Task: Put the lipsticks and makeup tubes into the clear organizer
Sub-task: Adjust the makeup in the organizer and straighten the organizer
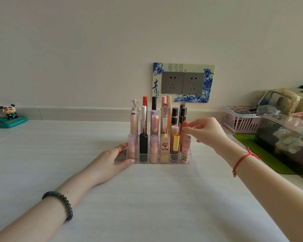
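The clear organizer [189, 155] stands mid-table, its compartments filled with several upright lipsticks and makeup tubes, among them a black tube [143, 147], a gold-capped tube [175, 143] and a red-capped one [144, 101] at the back. My left hand [115, 158] rests flat against the organizer's left side, fingers touching its wall. My right hand [208, 131] pinches the top of a coral-orange tube [185, 125] standing in a right-hand compartment.
A pink slotted basket [240, 123] and a dark clear-lidded box [287, 144] on a green mat [262, 152] crowd the right side. A panda figurine [9, 112] sits far left. A wall socket [182, 82] is behind the organizer.
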The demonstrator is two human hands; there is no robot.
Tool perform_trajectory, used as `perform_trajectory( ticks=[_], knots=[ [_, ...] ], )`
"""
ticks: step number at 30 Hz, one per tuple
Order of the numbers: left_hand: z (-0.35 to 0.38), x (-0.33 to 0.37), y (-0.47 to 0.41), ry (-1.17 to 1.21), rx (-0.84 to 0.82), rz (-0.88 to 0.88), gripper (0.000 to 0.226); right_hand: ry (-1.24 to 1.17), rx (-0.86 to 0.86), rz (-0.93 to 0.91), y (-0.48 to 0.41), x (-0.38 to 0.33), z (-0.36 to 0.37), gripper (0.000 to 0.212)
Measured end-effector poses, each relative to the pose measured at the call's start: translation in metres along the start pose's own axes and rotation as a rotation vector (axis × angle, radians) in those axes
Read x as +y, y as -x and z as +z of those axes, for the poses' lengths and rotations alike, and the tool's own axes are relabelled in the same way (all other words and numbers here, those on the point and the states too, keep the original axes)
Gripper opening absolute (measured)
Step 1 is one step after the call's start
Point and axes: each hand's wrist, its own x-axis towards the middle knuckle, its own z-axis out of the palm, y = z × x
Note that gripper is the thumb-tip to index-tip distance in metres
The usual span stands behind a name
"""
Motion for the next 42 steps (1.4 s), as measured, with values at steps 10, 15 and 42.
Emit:
perform_trajectory(
  ticks=[10, 15, 42],
  knots=[
    [0.0, 0.0, 0.0, 0.005, -0.005, 0.014, 0.051, 0.012, -0.03, -0.009, 0.0, 0.0, -0.002, 0.029],
    [0.0, -0.001, -0.001, 0.011, -0.007, 0.01, 0.051, 0.009, -0.039, -0.003, -0.001, 0.0, -0.003, 0.028],
    [0.002, -0.001, 0.001, 0.031, 0.025, -0.007, 0.059, 0.202, -0.021, -0.34, -0.07, -0.071, -0.026, 0.021]
  ],
)
